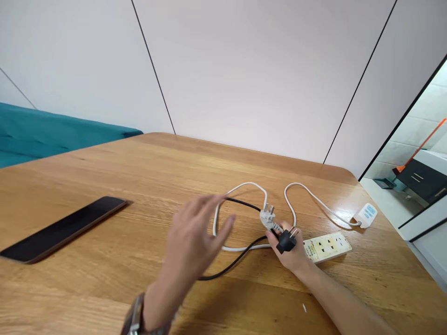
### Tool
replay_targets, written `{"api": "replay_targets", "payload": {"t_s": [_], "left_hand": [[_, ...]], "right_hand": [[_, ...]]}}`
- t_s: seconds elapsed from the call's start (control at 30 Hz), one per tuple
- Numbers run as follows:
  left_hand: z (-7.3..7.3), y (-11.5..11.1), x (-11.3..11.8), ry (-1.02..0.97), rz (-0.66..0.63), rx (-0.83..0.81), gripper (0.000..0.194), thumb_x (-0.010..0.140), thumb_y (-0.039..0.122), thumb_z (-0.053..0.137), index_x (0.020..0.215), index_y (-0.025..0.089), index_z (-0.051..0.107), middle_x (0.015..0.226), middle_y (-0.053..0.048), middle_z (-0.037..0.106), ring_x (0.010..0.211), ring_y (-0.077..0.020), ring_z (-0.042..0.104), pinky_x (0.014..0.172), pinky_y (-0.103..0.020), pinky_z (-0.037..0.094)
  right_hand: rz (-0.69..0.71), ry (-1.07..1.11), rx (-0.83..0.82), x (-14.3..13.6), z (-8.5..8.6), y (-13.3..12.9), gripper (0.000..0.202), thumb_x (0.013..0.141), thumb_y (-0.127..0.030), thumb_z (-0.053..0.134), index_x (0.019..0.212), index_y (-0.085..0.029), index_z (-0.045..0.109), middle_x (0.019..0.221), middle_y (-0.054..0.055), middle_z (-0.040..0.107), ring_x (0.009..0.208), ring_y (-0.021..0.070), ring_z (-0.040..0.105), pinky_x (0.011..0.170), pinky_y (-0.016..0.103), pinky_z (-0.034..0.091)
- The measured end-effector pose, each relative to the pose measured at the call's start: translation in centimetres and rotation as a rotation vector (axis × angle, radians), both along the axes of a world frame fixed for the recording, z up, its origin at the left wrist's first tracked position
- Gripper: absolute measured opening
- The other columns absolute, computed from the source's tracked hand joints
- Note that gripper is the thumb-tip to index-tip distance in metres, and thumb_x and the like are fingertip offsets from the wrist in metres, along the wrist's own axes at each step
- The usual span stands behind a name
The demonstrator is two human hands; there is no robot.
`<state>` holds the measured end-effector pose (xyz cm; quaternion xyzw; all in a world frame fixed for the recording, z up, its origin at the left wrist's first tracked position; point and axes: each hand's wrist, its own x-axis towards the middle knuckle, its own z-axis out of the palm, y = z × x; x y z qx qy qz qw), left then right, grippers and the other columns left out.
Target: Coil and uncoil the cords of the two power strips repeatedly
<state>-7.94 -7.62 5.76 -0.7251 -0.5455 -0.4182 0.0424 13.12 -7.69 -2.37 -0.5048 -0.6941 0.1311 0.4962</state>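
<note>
A black plug and a white plug are gripped together, prongs pointing up and away. The black cord trails toward the near edge; the white cord is looped on the wood. A white power strip lies flat just beside the plugs, sockets upward.

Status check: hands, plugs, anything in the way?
Right hand holds black plug and white plug. Left hand open, above cords. Power strip just right of hand. Phone far left, clear.
</note>
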Motion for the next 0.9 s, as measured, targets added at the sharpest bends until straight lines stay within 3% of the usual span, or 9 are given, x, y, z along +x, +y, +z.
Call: {"api": "replay_targets", "payload": {"t_s": [0.1, 0.2, 0.3, 0.4, 0.5, 0.6, 0.67, 0.8, 0.9], "left_hand": [[-0.7, 4.4, -3.1, 0.048, 0.193, 0.014, 0.076, 0.076, 0.061, 0.054, 0.138, 0.018, 0.045, 0.139, -0.019, 0.046, 0.125, -0.0415, 0.04, 0.1, -0.056, 0.032], [-3.5, 9.7, -4.9, -0.001, -0.05, -0.175, 0.081, 0.078, 0.067, 0.045, 0.139, 0.014, 0.043, 0.138, -0.018, 0.048, 0.128, -0.0354, 0.042, 0.106, -0.051, 0.032], [-6.2, 12.6, -4.8, -0.17, -0.246, -0.397, 0.087, 0.077, 0.073, 0.035, 0.136, 0.011, 0.045, 0.143, -0.018, 0.045, 0.132, -0.03, 0.041, 0.109, -0.042, 0.033], [-7.3, 12.8, -3.7, -0.27, -0.323, -0.514, 0.085, 0.074, 0.075, 0.037, 0.128, 0.011, 0.052, 0.134, -0.018, 0.054, 0.124, -0.03, 0.05, 0.103, -0.04, 0.041], [-7.3, 12.1, -2.9, -0.31, -0.376, -0.596, 0.07, 0.072, 0.074, 0.045, 0.1, 0.014, 0.066, 0.087, -0.011, 0.07, 0.082, -0.0248, 0.065, 0.074, -0.034, 0.052], [-7.1, 11.6, -2.7, -0.451, -0.406, -0.736, 0.054, 0.069, 0.069, 0.056, 0.07, 0.016, 0.059, 0.046, 0.004, 0.046, 0.042, -0.0113, 0.043, 0.043, -0.023, 0.036], [-7.1, 11.4, -2.9, -0.66, -0.431, -0.824, 0.05, 0.065, 0.065, 0.065, 0.063, 0.018, 0.047, 0.043, 0.009, 0.031, 0.036, -0.0058, 0.028, 0.037, -0.019, 0.026], [-7.1, 11.3, -3.7, -0.964, -0.407, -0.907, 0.053, 0.061, 0.055, 0.075, 0.063, 0.02, 0.036, 0.046, 0.013, 0.024, 0.033, -0.0014, 0.018, 0.034, -0.015, 0.016], [-7.0, 11.3, -4.1, -1.054, -0.348, -0.911, 0.049, 0.065, 0.051, 0.074, 0.064, 0.02, 0.035, 0.045, 0.013, 0.025, 0.032, -0.0011, 0.017, 0.032, -0.013, 0.012]], "right_hand": [[-0.021, -0.049, 0.072, 0.1, 0.0, -0.1, 0.016, 0.081, -0.034, 0.056, 0.082, -0.02, 0.063, 0.069, 0.004, 0.071, 0.057, 0.018, 0.065, 0.055, 0.028, 0.05], [-0.023, -0.073, 0.12, 0.3, -0.3, -0.2, 0.013, 0.077, -0.033, 0.057, 0.076, -0.02, 0.063, 0.064, 0.004, 0.07, 0.05, 0.017, 0.062, 0.051, 0.027, 0.048], [0.015, -0.108, 0.127, 0.9, -0.3, -0.2, 0.008, 0.068, -0.028, 0.059, 0.067, -0.021, 0.061, 0.053, 0.001, 0.065, 0.043, 0.0151, 0.056, 0.048, 0.026, 0.044], [0.101, -0.101, 0.069, 1.7, 0.0, -0.1, 0.006, 0.061, -0.028, 0.058, 0.063, -0.022, 0.059, 0.049, -0.001, 0.06, 0.042, 0.0135, 0.051, 0.047, 0.025, 0.04], [0.225, 0.0, -0.057, 2.5, 0.3, -0.1, 0.009, 0.064, -0.031, 0.058, 0.064, -0.021, 0.058, 0.051, -0.003, 0.055, 0.045, 0.0122, 0.045, 0.045, 0.024, 0.036], [0.289, 0.191, -0.196, 2.7, 0.4, 0.2, 0.018, 0.071, -0.034, 0.059, 0.061, -0.021, 0.052, 0.051, -0.004, 0.047, 0.047, 0.0108, 0.04, 0.044, 0.024, 0.032], [0.214, 0.335, -0.221, 2.5, 0.3, 0.6, 0.027, 0.073, -0.037, 0.062, 0.058, -0.02, 0.048, 0.051, -0.005, 0.042, 0.05, 0.0101, 0.038, 0.047, 0.024, 0.033], [-0.005, 0.71, -0.238, 2.5, 0.8, 2.0, 0.041, 0.067, -0.043, 0.069, 0.054, -0.022, 0.037, 0.046, -0.009, 0.03, 0.042, 0.0065, 0.028, 0.041, 0.022, 0.025], [0.008, 0.942, -0.307, 4.0, 2.2, 3.0, 0.048, 0.064, -0.042, 0.071, 0.05, -0.023, 0.03, 0.041, -0.012, 0.022, 0.036, 0.0044, 0.02, 0.036, 0.021, 0.019]]}}
